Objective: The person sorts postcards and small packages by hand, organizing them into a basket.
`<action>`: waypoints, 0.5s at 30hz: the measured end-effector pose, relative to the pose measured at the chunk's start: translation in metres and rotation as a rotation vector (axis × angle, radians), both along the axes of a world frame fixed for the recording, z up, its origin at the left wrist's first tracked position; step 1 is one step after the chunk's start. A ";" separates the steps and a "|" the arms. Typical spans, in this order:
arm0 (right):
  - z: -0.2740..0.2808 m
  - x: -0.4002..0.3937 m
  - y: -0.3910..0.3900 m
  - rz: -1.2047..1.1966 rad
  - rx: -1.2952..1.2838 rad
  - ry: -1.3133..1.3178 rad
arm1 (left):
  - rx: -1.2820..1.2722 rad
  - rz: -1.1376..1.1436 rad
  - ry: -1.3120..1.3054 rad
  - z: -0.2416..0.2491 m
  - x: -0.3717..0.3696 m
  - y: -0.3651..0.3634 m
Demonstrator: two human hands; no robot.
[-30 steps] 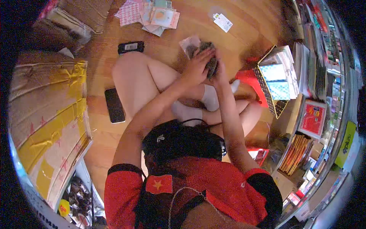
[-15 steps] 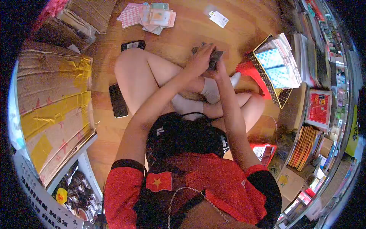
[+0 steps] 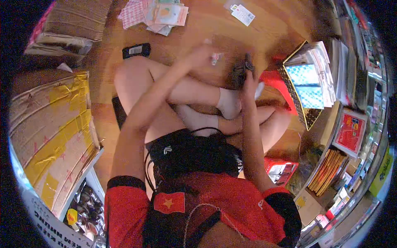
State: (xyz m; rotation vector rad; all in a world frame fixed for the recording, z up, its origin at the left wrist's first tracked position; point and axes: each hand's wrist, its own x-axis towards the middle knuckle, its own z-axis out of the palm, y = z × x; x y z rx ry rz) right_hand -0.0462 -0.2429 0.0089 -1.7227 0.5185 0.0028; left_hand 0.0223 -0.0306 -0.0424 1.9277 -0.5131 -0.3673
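My left hand (image 3: pixel 201 57) is raised over my shins, smeared by motion, its fingers closed on a small pale piece (image 3: pixel 214 58) with coloured specks, too blurred to name. In my right hand (image 3: pixel 248 84) is a dark grey, crumpled bundle (image 3: pixel 243 71), whose kind I cannot make out. The two hands are apart. Ahead on the wooden floor (image 3: pixel 206 22) lie several pink and pale printed packets (image 3: pixel 159 14) and a white tag card (image 3: pixel 242 15).
A black phone-like object (image 3: pixel 136 51) lies by my knee, a dark flat one (image 3: pixel 119 111) beside my thigh. To the right are a patterned box of blue-checked packets (image 3: pixel 304 76) and crowded shelves (image 3: pixel 351 132). A taped cardboard box (image 3: pixel 53 136) stands left.
My left hand has come away from the dark bundle and moved left with a small pale piece. My right hand keeps the bundle, slightly further right. The whole view has shifted a little.
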 end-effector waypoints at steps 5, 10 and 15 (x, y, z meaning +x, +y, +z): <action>-0.040 0.021 0.027 0.109 -0.346 -0.193 | 0.681 -0.013 -0.477 0.011 0.016 0.041; -0.045 0.046 0.074 0.376 -0.588 -0.100 | 0.677 0.101 -0.297 0.010 0.003 0.037; -0.064 0.075 0.090 0.429 -1.023 -0.246 | 0.575 0.033 0.018 -0.022 0.008 0.049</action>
